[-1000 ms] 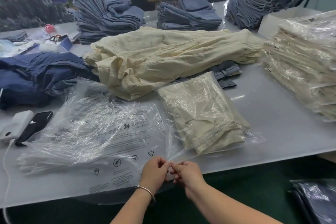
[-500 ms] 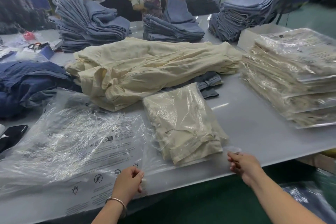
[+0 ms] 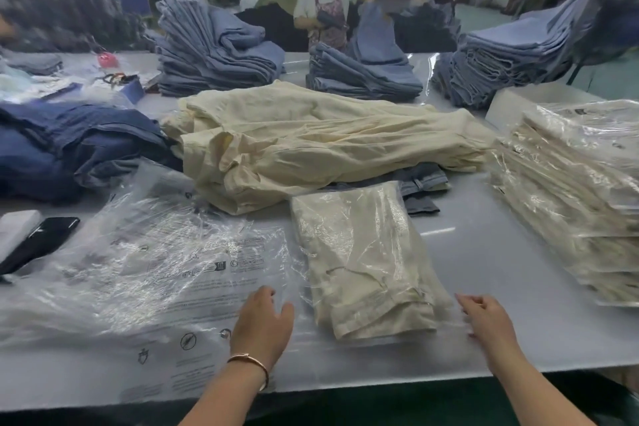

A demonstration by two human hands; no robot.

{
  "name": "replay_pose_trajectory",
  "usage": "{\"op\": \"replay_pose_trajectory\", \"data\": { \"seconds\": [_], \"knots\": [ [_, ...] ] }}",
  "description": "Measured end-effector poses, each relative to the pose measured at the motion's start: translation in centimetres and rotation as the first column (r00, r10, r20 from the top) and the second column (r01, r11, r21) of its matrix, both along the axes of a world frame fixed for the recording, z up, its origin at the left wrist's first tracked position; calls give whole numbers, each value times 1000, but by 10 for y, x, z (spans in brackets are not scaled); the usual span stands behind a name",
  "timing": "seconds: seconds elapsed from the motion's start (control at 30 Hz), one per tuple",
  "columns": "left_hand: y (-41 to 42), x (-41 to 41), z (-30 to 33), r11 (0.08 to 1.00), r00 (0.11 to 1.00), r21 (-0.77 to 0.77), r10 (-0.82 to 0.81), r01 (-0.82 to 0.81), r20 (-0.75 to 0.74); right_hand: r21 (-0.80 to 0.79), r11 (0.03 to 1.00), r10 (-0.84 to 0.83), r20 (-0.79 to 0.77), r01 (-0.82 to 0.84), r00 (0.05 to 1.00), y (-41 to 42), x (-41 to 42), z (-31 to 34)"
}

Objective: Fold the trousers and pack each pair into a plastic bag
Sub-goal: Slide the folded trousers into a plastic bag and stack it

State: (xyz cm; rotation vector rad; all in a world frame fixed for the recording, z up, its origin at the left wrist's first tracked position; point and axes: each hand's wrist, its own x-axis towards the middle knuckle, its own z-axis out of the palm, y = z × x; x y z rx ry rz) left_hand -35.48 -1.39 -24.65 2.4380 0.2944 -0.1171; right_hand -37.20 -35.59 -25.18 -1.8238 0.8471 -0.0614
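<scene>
**Bagged cream trousers on a crowded packing table**

A smooth pale grey table (image 3: 484, 280) fills a large workroom with an open doorway at the back. The bagged cream trousers (image 3: 366, 263) lie near its front edge, between both hands. The left hand (image 3: 262, 325) rests flat, fingers relaxed, on the bag's near-left edge, beside a stack of empty printed bags (image 3: 145, 270). The right hand (image 3: 487, 318) lies loosely open at the bag's near-right corner. Unfolded cream trousers (image 3: 311, 145) sprawl behind; packed bags (image 3: 570, 204) pile right; blue stacks (image 3: 214, 48) stand farther back
</scene>
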Motion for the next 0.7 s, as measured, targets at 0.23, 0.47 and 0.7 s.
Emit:
{"op": "replay_pose_trajectory", "data": {
  "seconds": [0.23,0.47,0.7],
  "knots": [
    [-52,40,-1,945,974,-283,109,-164,-199,29,969,247,-171,-246,954,21,43,27],
    [-118,67,30,697,942,-639,186,-327,-279,330,833,503,-114,-445,857,-6,92,58],
    [-208,85,75,610,964,-780,265,-142,32,-32,779,625,128,-626,770,-85,129,118]
  ]
}}
